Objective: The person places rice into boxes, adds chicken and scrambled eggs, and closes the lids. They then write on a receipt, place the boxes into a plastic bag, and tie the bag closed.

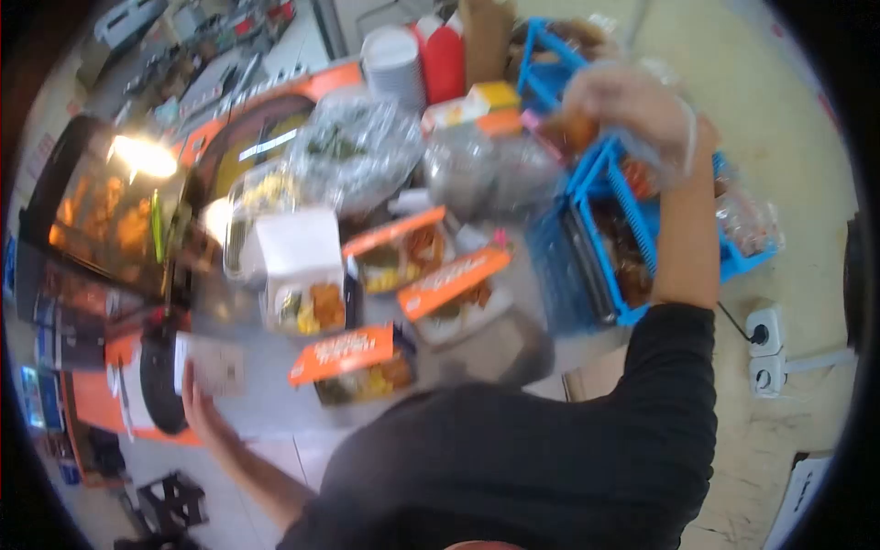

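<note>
My left hand [203, 414] is at the left end of the metal counter, its fingers against a white paper slip [220, 368] that they seem to grip by its left edge. My right hand [632, 105], in a clear plastic glove, reaches over the blue plastic baskets [600, 170] at the upper right. Its fingers are curled and blurred by a brownish-orange item [573, 136] whose kind does not show. On the counter are an open white box of food [302, 266] and several food trays with orange sleeves, one tray [362, 362] nearest me.
A lit glass warmer [110, 211] stands at the left. Behind the trays are plastic bags [357, 151], stacked white tubs [392, 64] and red cartons [442, 60]. Wall sockets [764, 348] with a cable are at the right.
</note>
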Available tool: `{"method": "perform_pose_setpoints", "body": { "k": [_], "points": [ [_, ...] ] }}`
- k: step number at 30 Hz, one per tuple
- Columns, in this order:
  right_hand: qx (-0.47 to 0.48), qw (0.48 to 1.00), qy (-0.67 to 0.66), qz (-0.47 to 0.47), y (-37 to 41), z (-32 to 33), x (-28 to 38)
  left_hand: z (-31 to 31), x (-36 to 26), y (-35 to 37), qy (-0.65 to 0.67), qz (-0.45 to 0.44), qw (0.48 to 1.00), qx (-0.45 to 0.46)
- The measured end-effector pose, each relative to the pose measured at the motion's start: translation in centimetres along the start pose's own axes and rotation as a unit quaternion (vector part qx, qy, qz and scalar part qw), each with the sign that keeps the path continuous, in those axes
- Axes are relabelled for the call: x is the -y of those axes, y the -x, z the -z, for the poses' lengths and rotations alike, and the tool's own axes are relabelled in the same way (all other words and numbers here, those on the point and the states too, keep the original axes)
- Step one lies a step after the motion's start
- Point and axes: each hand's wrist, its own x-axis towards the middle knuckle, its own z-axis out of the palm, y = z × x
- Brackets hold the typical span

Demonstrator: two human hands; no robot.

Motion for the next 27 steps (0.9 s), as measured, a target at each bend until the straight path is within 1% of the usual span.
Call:
{"method": "perform_pose_setpoints", "body": {
  "k": [1,2,3,4,5,6,7,8,9,10,11,12,13,14,15,16,17,18,19,20,21,23,26,27],
  "points": [
    [0.117,0.993,-0.010,-0.011,0.3,-3.2,-1.1,-0.8,-0.5,0.4,0.019,-0.041,0.999,0.019],
    [0.228,0.974,-0.012,-0.015,0.2,-6.5,-2.1,-1.5,-0.8,0.8,0.016,-0.036,0.999,0.034],
    [0.293,0.949,0.113,-0.008,0.1,-10.0,-3.6,-2.1,-1.3,1.0,0.017,-0.037,0.998,0.049],
    [0.327,0.939,0.105,-0.006,0.4,-13.6,-6.0,-2.2,-1.5,1.2,0.022,-0.042,0.997,0.065],
    [0.317,0.940,0.119,0.043,0.6,-16.8,-7.2,-1.7,-0.9,1.3,0.035,-0.025,0.997,0.062],
    [0.307,0.941,0.138,0.019,0.7,-20.0,-10.7,-0.8,0.2,1.3,0.051,-0.009,0.997,0.061],
    [0.246,0.938,0.234,0.067,0.7,-22.4,-13.6,-0.1,1.4,1.1,0.070,0.006,0.996,0.063],
    [0.215,0.933,0.285,-0.049,0.3,-24.4,-14.1,0.9,2.8,1.2,0.083,0.002,0.995,0.056],
    [0.175,0.911,0.334,-0.167,-0.1,-25.4,-14.4,1.0,2.2,1.4,0.054,0.043,0.997,0.042],
    [0.138,0.903,0.383,-0.140,0.0,-25.5,-15.2,1.4,2.5,1.4,0.067,0.096,0.993,0.018],
    [0.100,0.891,0.430,-0.110,-0.2,-24.8,-15.7,1.9,2.4,1.8,0.067,0.087,0.994,0.018],
    [0.158,0.892,0.419,-0.067,-0.7,-21.8,-13.0,3.1,3.4,1.8,0.065,0.071,0.995,0.006],
    [0.216,0.890,0.401,-0.024,-1.3,-18.8,-10.4,2.6,1.7,2.5,0.044,0.100,0.994,-0.020],
    [0.104,0.959,0.261,0.028,-1.5,-15.0,-7.1,3.6,2.2,3.0,0.051,0.074,0.996,-0.006],
    [0.047,0.969,0.232,-0.068,-2.6,-11.5,-2.9,3.6,1.9,3.4,0.043,0.077,0.996,-0.020],
    [-0.110,0.959,0.259,0.039,-3.0,-8.0,-3.1,3.4,1.5,4.1,0.034,0.080,0.996,-0.036],
    [-0.206,0.886,0.416,-0.008,-4.5,-3.3,-2.3,3.3,1.3,4.8,0.024,0.083,0.995,-0.053],
    [-0.262,0.783,0.564,-0.016,-5.3,1.3,-3.0,3.3,1.4,5.2,0.028,0.074,0.996,-0.048],
    [-0.353,0.745,0.510,-0.248,-7.2,6.8,-5.5,3.5,1.9,5.6,0.031,0.063,0.996,-0.045],
    [-0.369,0.715,0.472,-0.359,-6.4,8.8,-4.7,3.6,2.1,6.0,0.034,0.054,0.997,-0.043],
    [-0.414,0.670,0.466,-0.403,-5.0,9.8,-5.2,3.7,2.0,6.3,0.037,0.059,0.997,-0.041],
    [-0.468,0.586,0.526,-0.401,-3.2,12.3,-9.6,3.8,1.8,6.7,0.043,0.068,0.996,-0.037],
    [-0.462,0.629,0.437,-0.448,-4.2,13.6,-8.5,4.5,1.4,6.3,0.033,0.063,0.996,-0.054],
    [-0.450,0.647,0.428,-0.442,-4.3,15.2,-9.5,4.3,1.1,6.4,0.024,0.060,0.996,-0.062]
  ]
}}
